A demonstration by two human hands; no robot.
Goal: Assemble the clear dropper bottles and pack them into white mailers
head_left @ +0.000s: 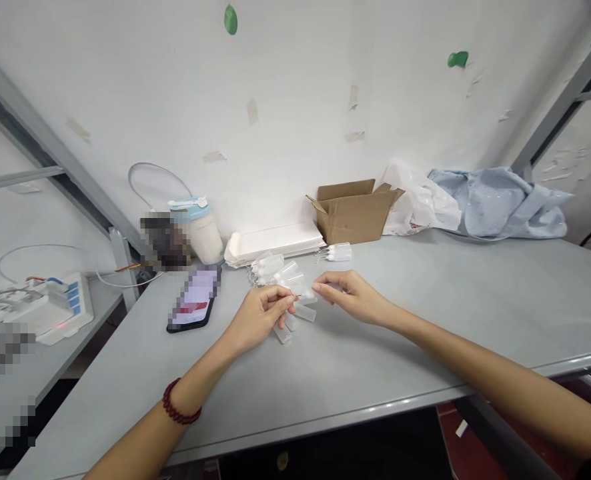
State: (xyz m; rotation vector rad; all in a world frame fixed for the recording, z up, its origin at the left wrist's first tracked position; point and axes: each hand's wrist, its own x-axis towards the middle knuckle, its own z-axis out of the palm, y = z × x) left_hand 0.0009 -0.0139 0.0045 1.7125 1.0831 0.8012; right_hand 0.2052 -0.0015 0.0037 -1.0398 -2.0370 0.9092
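Between my two hands is a small translucent plastic bottle (308, 295) with a thin needle-like tip, held just above the table. My left hand (260, 313) is closed in a pinch at the thin tip end. My right hand (353, 295) pinches close to its other end; the exact contact of the fingertips is too small to tell. Several similar bottles (268, 265) lie in a loose pile behind my left hand, thin tips pointing left. More clear bottles (305, 313) lie under and beside my left fingers. A separate small group of bottles (340, 252) rests farther back.
On the grey table (375, 373) stand an open cardboard box (358, 217), a flat white carton (275, 241) and a blue-lidded cup (205, 233). A phone (195, 297) lies left. White plastic bag (418, 200) and blue cloth-like bundle (500, 203) sit back right. A power strip (70, 310) is far left.
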